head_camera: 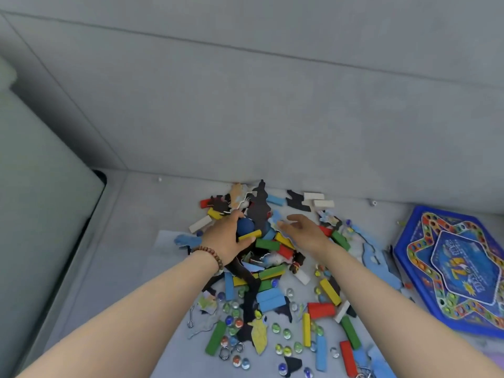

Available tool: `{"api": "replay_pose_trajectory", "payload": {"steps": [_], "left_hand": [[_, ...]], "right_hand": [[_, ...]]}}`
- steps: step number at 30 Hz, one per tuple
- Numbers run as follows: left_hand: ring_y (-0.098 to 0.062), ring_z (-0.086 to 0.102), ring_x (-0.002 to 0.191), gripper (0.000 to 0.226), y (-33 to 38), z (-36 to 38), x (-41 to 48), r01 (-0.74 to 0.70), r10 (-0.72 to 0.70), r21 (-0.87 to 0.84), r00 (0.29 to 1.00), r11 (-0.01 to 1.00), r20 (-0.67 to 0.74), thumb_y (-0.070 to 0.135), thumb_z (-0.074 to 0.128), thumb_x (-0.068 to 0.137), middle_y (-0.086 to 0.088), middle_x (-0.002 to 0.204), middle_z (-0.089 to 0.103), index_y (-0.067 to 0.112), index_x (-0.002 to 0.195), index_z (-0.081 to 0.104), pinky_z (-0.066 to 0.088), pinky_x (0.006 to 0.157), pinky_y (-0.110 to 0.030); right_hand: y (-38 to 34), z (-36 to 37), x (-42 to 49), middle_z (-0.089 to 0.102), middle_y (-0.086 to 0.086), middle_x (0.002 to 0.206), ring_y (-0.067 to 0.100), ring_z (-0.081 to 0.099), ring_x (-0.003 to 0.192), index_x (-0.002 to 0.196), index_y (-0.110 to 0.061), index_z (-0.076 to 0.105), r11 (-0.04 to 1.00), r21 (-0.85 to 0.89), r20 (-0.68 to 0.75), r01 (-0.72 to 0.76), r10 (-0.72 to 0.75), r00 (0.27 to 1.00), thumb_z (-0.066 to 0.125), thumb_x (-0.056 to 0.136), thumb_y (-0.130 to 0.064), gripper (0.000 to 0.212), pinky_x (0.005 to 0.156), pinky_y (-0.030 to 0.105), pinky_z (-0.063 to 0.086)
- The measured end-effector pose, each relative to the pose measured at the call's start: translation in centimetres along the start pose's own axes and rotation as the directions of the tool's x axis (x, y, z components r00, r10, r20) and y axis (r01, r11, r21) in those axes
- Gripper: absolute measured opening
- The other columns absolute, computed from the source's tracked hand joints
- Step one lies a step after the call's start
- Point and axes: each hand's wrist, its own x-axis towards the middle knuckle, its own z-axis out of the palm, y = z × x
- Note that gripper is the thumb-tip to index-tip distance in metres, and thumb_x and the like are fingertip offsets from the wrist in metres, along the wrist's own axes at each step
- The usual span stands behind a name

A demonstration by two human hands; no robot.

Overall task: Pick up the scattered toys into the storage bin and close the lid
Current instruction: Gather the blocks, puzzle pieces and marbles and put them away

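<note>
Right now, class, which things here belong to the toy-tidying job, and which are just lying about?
Job: wooden blocks, marbles, puzzle pieces, blue ball gripped by the left hand, right hand, blue game box.
Lying about: grey sofa, bead bracelet.

Toys (pixel 268 296) centre, game board (pixel 458 268) at right
</note>
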Motion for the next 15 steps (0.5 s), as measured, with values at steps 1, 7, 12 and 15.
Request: {"api": "replay_pose_trajectory", "payload": {"steps": [1,7,12,15], "left_hand": [[-0.021,0.058,0.101,0.054,0.0,0.2,0.3,0.009,-0.009,-0.029,1.000,1.000,-0.007,0.046,0.061,0.085,0.000,0.122,0.057,0.022,0.127,0.039,0.040,0.069,-0.026],[-0.017,0.056,0.108,0.051,-0.9,1.0,1.1,0.024,-0.024,-0.188,1.000,0.982,0.004,0.034,0.068,0.082,0.000,0.121,0.056,0.020,0.124,0.041,0.048,0.091,-0.034],[-0.019,0.058,0.105,0.049,-1.0,1.4,1.0,0.010,-0.009,-0.189,1.000,0.982,0.007,0.037,0.068,0.082,-0.002,0.121,0.057,0.019,0.118,0.041,0.049,0.089,-0.038],[-0.017,0.056,0.103,0.054,-1.2,1.8,1.0,0.001,-0.001,-0.240,1.000,0.971,0.002,0.041,0.071,0.078,0.001,0.117,0.056,0.020,0.118,0.041,0.049,0.088,-0.035]], "right_hand": [[-0.2,0.0,0.3,0.060,0.018,0.114,0.027,0.058,0.104,0.122,0.002,0.053,1.000,0.005,0.015,-0.011,0.011,1.000,0.056,0.091,-0.039,0.052,0.086,0.030,0.044],[0.3,0.4,0.8,0.044,0.003,0.066,0.012,0.040,0.058,0.088,-0.009,0.052,0.998,-0.051,0.084,-0.034,0.038,0.996,0.055,0.093,-0.034,0.026,0.055,0.023,0.029],[0.9,0.9,0.8,0.051,0.004,0.104,0.016,0.049,0.089,0.106,-0.015,0.051,0.998,0.057,0.044,-0.009,0.007,0.999,0.067,0.086,-0.030,0.030,0.066,0.019,0.040],[0.9,0.9,0.8,0.053,0.005,0.103,0.016,0.051,0.088,0.102,-0.015,0.053,0.990,0.144,0.044,-0.014,0.008,0.999,0.071,0.082,-0.027,0.029,0.061,0.015,0.041]]}}
